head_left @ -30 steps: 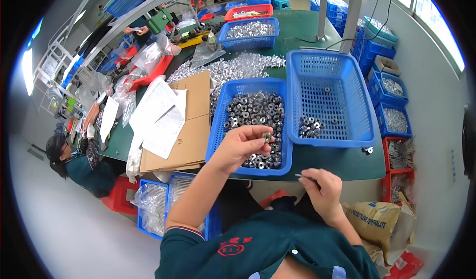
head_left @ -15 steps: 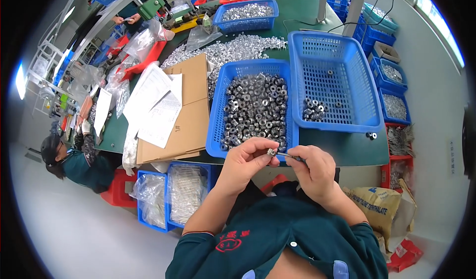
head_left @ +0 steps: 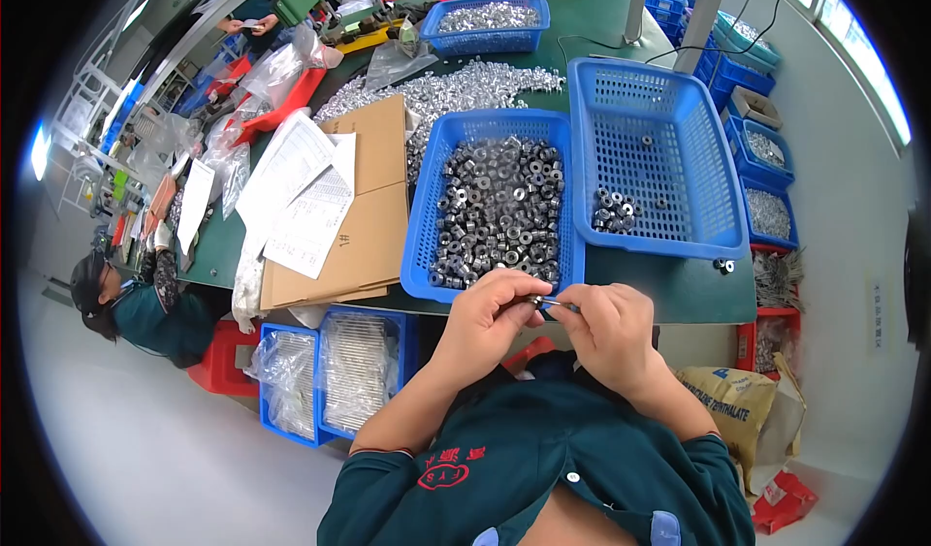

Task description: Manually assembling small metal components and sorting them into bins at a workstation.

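Here, the left hand and the right hand are meeting just in front of the chest, at the near edge of the green table. The left fingers are pinching a small dark metal ring, and the right fingers are grasping a thin metal pin whose tip is touching the ring; whether the pin is sitting inside the ring is too small to tell. Just beyond the hands, a blue basket is holding a heap of the same rings. Beside it on the right, a larger blue basket is holding only a few rings near its left wall. To the left of the full basket, a flat cardboard box is lying on the table with printed papers resting on it. Below the table edge, blue bins are holding clear bags. Farther back, a loose pile of silvery parts is spreading over the table, with another blue basket of them behind it. At the far left, a second person in dark green is sitting at the table.
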`<act>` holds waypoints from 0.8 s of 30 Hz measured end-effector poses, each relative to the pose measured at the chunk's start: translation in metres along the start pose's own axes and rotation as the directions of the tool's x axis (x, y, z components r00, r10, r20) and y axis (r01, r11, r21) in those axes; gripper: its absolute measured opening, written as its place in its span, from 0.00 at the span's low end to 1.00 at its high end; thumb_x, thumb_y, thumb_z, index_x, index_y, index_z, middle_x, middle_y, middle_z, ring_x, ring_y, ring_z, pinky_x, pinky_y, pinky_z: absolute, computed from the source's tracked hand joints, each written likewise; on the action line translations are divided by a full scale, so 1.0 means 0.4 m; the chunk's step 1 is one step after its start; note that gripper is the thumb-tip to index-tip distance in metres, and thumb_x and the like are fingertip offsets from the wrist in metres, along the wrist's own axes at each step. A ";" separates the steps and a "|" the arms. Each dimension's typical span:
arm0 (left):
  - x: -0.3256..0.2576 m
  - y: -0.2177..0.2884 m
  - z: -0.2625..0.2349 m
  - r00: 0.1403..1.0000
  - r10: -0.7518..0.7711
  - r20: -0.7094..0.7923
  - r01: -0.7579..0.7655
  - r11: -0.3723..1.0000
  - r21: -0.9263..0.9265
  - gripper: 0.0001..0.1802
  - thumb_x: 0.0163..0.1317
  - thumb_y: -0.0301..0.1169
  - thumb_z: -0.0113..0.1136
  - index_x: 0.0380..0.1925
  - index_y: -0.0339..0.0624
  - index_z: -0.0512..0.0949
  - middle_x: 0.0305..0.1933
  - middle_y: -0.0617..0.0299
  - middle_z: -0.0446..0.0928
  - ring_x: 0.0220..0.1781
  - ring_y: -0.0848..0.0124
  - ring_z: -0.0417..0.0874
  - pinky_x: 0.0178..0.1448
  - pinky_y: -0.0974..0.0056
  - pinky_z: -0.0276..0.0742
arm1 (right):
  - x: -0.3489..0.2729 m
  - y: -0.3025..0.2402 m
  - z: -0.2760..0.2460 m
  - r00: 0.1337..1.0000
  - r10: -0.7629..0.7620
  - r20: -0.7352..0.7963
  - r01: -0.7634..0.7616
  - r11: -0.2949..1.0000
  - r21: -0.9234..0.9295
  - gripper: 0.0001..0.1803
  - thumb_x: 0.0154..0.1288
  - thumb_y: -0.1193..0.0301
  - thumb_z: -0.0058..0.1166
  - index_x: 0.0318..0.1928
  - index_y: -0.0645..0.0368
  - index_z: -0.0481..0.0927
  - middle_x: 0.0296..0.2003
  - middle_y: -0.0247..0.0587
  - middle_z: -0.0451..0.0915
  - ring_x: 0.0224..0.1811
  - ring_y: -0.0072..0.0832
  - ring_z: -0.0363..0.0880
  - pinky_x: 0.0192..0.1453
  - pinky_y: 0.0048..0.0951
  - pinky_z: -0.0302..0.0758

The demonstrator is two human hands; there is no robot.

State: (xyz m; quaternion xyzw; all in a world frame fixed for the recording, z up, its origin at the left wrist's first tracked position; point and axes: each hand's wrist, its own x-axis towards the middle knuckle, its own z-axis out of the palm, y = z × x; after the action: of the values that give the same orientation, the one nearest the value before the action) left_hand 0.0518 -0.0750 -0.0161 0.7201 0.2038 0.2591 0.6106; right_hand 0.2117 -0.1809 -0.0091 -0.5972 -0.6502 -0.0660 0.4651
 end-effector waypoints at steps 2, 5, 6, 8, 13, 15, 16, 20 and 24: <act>-0.004 0.000 0.004 1.000 -0.015 0.003 0.015 1.000 -0.024 0.13 0.65 0.17 0.52 0.48 0.33 0.80 0.48 0.57 0.76 0.40 0.73 0.85 0.45 0.70 0.80 | -0.002 0.001 -0.005 0.999 0.036 0.028 -0.036 0.999 0.012 0.09 0.55 0.73 0.67 0.31 0.57 0.77 0.19 0.37 0.76 0.18 0.35 0.75 0.23 0.34 0.67; -0.004 -0.007 0.005 0.998 -0.069 0.009 0.070 0.994 -0.081 0.13 0.65 0.18 0.53 0.48 0.33 0.80 0.48 0.58 0.77 0.39 0.74 0.84 0.45 0.70 0.80 | -0.003 0.007 -0.009 0.993 0.098 0.067 -0.101 0.994 0.034 0.10 0.57 0.70 0.68 0.30 0.57 0.77 0.17 0.38 0.74 0.17 0.35 0.74 0.22 0.33 0.66; -0.004 -0.010 0.005 0.994 -0.108 0.013 0.109 0.987 -0.116 0.13 0.65 0.19 0.54 0.48 0.33 0.80 0.47 0.59 0.77 0.39 0.74 0.84 0.46 0.70 0.80 | -0.003 0.009 -0.009 0.989 0.125 0.078 -0.129 0.991 0.046 0.11 0.57 0.68 0.68 0.30 0.58 0.78 0.17 0.39 0.74 0.18 0.34 0.75 0.22 0.32 0.67; -0.004 -0.008 0.005 0.984 -0.176 0.030 0.178 0.968 -0.177 0.13 0.65 0.19 0.55 0.49 0.34 0.80 0.44 0.59 0.79 0.39 0.74 0.83 0.45 0.71 0.79 | 0.002 0.015 -0.016 0.985 0.164 0.054 -0.167 0.983 0.072 0.11 0.57 0.69 0.68 0.29 0.58 0.77 0.17 0.38 0.74 0.17 0.34 0.75 0.22 0.31 0.68; 0.007 -0.015 -0.013 0.923 -0.353 0.152 0.360 0.657 -0.662 0.14 0.64 0.24 0.56 0.50 0.33 0.79 0.39 0.57 0.82 0.40 0.70 0.83 0.47 0.65 0.80 | 0.000 0.015 -0.034 0.967 0.256 -0.006 -0.252 0.955 0.156 0.09 0.57 0.72 0.68 0.30 0.59 0.79 0.18 0.38 0.76 0.18 0.34 0.75 0.24 0.30 0.70; 0.006 -0.016 -0.007 0.910 -0.376 0.175 0.373 0.556 -0.743 0.14 0.65 0.23 0.56 0.50 0.34 0.79 0.40 0.58 0.82 0.40 0.70 0.84 0.47 0.65 0.81 | -0.005 0.012 -0.032 0.974 0.226 0.005 -0.223 0.957 0.184 0.08 0.58 0.74 0.67 0.32 0.60 0.79 0.21 0.39 0.78 0.19 0.32 0.76 0.25 0.29 0.70; 0.007 -0.012 -0.004 0.896 -0.396 0.199 0.377 0.445 -0.812 0.13 0.65 0.23 0.56 0.49 0.34 0.79 0.40 0.58 0.83 0.41 0.70 0.85 0.47 0.65 0.82 | -0.007 0.010 -0.030 0.981 0.195 0.019 -0.194 0.957 0.215 0.07 0.58 0.76 0.65 0.34 0.62 0.80 0.23 0.40 0.80 0.21 0.30 0.76 0.25 0.28 0.70; 0.003 -0.013 0.005 0.891 -0.393 0.229 0.383 0.378 -0.843 0.12 0.65 0.23 0.55 0.48 0.35 0.78 0.41 0.57 0.83 0.41 0.68 0.86 0.47 0.63 0.83 | -0.010 0.007 -0.018 0.993 0.118 -0.031 -0.110 0.976 0.187 0.08 0.56 0.76 0.67 0.34 0.61 0.80 0.26 0.39 0.81 0.22 0.33 0.77 0.27 0.30 0.70; -0.001 -0.009 0.014 0.904 -0.377 0.199 0.366 0.446 -0.817 0.12 0.65 0.23 0.57 0.48 0.35 0.78 0.41 0.57 0.83 0.42 0.68 0.86 0.48 0.63 0.83 | -0.013 0.006 -0.019 0.996 0.090 -0.027 -0.085 0.986 0.142 0.08 0.55 0.75 0.67 0.34 0.60 0.81 0.27 0.39 0.81 0.23 0.34 0.77 0.27 0.32 0.71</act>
State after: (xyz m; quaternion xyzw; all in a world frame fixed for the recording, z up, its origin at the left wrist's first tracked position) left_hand 0.0551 -0.0788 -0.0204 0.2739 0.2103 0.1890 0.9193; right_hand 0.2170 -0.1888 -0.0096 -0.5896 -0.6186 -0.0094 0.5192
